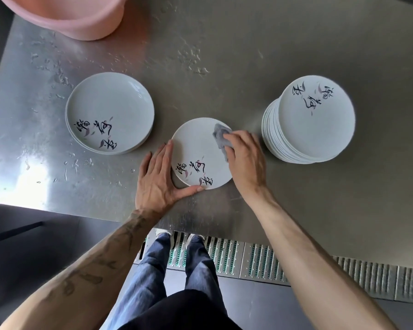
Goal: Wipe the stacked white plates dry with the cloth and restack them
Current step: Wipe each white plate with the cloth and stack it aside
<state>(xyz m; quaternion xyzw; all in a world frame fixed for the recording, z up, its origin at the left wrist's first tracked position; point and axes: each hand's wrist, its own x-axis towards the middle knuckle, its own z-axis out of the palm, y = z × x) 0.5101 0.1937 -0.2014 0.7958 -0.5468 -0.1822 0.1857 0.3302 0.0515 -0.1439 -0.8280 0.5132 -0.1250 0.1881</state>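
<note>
A single white plate [198,148] with black brush lettering lies flat on the steel table, in front of me. My left hand [156,179] lies flat against its left rim, fingers straight, thumb along the near edge. My right hand [244,158] grips a grey cloth [221,135] and presses it on the plate's right side. A tall stack of the same plates [308,122] stands to the right. A low stack of a few plates [110,113] sits to the left.
The steel table [224,55] carries scattered water drops, mostly on its left half. A pink plastic basin [65,15] stands at the far left corner. The table's near edge runs just behind my hands, with a floor drain grate [248,260] below.
</note>
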